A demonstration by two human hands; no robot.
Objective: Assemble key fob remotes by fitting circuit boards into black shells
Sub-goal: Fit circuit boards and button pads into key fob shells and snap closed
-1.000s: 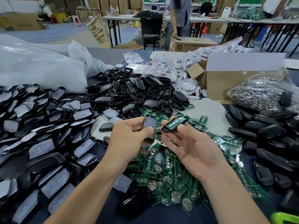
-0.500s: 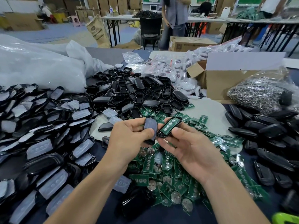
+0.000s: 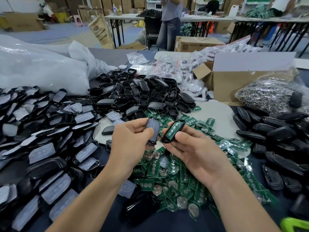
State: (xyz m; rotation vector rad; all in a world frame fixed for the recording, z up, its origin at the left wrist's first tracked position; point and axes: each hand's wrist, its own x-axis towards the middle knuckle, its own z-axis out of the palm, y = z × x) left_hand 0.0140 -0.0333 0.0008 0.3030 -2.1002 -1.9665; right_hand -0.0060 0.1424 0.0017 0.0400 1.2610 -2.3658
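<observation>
Green rectangular circuit board (image 3: pixel 174 130) sat in glossy black oval plastic shell (image 3: pixel 165 139), frame centre, pinched by right hand (image 3: pixel 195 151), open face tilted toward left hand (image 3: pixel 132 141) gripping grey-padded black shell half (image 3: pixel 152 128), probably for mating.

Piled black shells (image 3: pixel 142 96) crowd left, ahead and right; green boards (image 3: pixel 175 178) cover the middle; bare mat (image 3: pixel 215 111) shows ahead-right.

Bare left forearm (image 3: pixel 93 188), right forearm (image 3: pixel 234 198)

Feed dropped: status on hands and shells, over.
Left hand grips black plastic shell half with grey pad. Right hand holds black plastic shell with green circuit board inside. Halves not joined; nothing between.
</observation>
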